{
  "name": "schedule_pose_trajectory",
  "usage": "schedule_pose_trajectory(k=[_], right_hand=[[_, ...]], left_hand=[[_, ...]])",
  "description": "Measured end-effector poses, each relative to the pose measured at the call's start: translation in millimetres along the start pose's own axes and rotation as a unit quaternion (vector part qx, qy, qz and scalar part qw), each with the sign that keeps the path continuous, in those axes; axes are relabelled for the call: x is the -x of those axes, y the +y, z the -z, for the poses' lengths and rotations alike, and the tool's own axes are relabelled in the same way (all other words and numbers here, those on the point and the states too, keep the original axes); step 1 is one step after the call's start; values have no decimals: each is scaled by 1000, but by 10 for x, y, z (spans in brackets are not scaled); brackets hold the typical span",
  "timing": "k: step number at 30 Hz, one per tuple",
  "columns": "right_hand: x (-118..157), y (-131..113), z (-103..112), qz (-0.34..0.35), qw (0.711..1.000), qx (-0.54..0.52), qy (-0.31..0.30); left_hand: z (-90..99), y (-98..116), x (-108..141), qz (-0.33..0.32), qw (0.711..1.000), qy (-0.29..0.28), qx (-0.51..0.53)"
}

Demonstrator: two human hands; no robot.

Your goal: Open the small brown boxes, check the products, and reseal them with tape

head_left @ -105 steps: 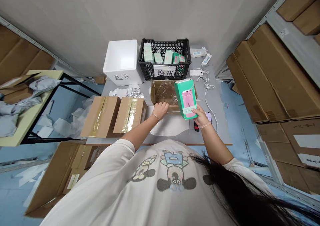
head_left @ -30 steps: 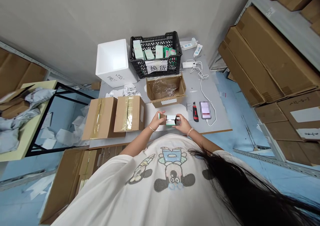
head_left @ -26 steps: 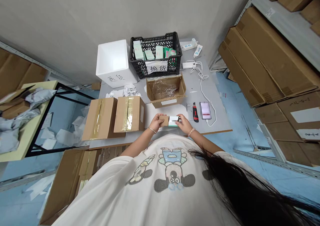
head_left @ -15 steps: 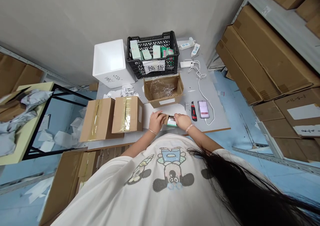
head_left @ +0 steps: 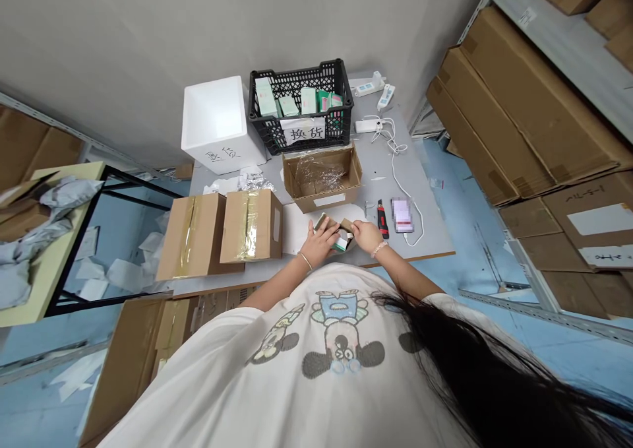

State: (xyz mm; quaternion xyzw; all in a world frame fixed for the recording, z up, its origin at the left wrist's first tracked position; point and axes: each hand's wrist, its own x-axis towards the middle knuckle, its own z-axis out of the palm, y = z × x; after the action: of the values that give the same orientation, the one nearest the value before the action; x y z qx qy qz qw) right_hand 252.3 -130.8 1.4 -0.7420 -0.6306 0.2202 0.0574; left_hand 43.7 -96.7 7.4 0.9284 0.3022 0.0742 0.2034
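At the near edge of the table I hold a small green-and-white box [head_left: 340, 244] with brown cardboard at its top, tilted and partly covered by my fingers. My left hand [head_left: 319, 242] is closed over its left side. On the other side, my right hand [head_left: 366, 237] pinches the brown cardboard flap [head_left: 347, 225]. What lies inside the box cannot be made out. Just right of my right hand is a red-and-black utility knife [head_left: 382, 220]. Behind both hands stands an open carton [head_left: 324, 202] with clear plastic wrap inside.
Two taped cartons [head_left: 247, 227] stand to the left. At the back are a white foam box [head_left: 213, 151] and a black crate [head_left: 301, 141] holding several small green boxes. A phone [head_left: 403, 215] on a white cable [head_left: 418, 218] and power strips [head_left: 368, 126] lie on the right.
The small box has turned and tilted between my hands. My left hand has slid right, over the box, and my right hand has moved slightly right with the brown flap.
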Motion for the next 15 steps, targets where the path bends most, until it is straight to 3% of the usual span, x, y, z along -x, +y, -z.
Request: schedule_pose_trajectory(k=[5, 8, 10, 13, 15], right_hand=[[-30, 110, -84, -5, 996, -84, 4], [-20, 120, -140, -9, 992, -124, 9], [-4, 97, -152, -3, 990, -137, 47], [25, 32, -104, 58, 983, -137, 112], [49, -24, -41, 124, 980, -111, 110]], left_hand=[[-65, -133, 111, 17, 1000, 18, 4], [-151, -207, 137, 63, 996, 39, 58], [-218, -241, 138, 86, 988, 49, 117], [-304, -260, 133, 102, 974, 60, 193], [-341, -256, 126, 109, 967, 74, 218]])
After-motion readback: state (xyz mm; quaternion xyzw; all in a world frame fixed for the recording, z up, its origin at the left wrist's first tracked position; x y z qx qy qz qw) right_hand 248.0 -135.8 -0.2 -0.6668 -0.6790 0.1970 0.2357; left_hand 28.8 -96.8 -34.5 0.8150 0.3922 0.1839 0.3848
